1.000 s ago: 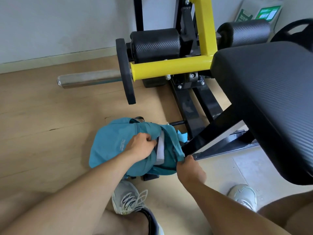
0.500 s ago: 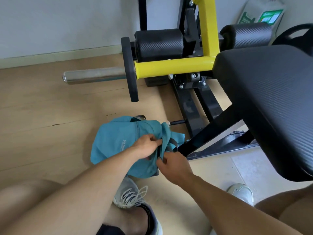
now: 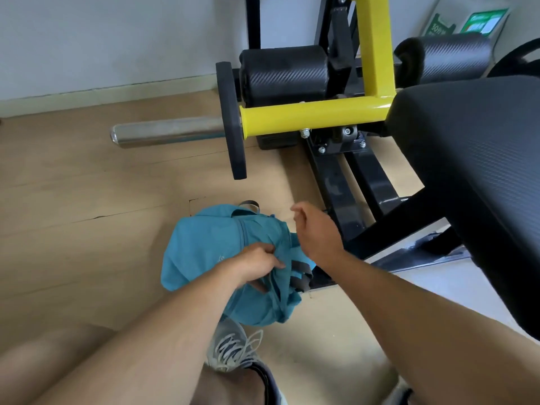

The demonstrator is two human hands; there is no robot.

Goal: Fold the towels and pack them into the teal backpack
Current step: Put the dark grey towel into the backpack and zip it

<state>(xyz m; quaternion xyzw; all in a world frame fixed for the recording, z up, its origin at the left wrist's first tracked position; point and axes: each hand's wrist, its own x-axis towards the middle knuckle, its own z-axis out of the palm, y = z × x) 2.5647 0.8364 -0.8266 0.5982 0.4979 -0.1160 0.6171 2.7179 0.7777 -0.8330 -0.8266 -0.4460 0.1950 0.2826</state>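
Observation:
The teal backpack (image 3: 204, 252) lies on the wooden floor in front of my feet, its opening drawn together. No towel shows. My left hand (image 3: 260, 263) grips a fold of the backpack's fabric near its dark straps (image 3: 301, 273). My right hand (image 3: 315, 232) hovers at the backpack's upper right edge with its fingers curled. Whether it pinches a zipper pull is not visible.
A black and yellow gym machine (image 3: 315, 115) stands just behind the backpack, with a steel bar (image 3: 163, 134) sticking out left and a black padded seat (image 3: 473, 176) on the right. Its black frame legs (image 3: 339, 188) run close to the bag. My grey shoe (image 3: 233, 346) is below it.
My right hand has moved from the bag's lower right edge, past my left hand, up to the upper right. The white item seen in the opening is now hidden. The left hand keeps its grip.

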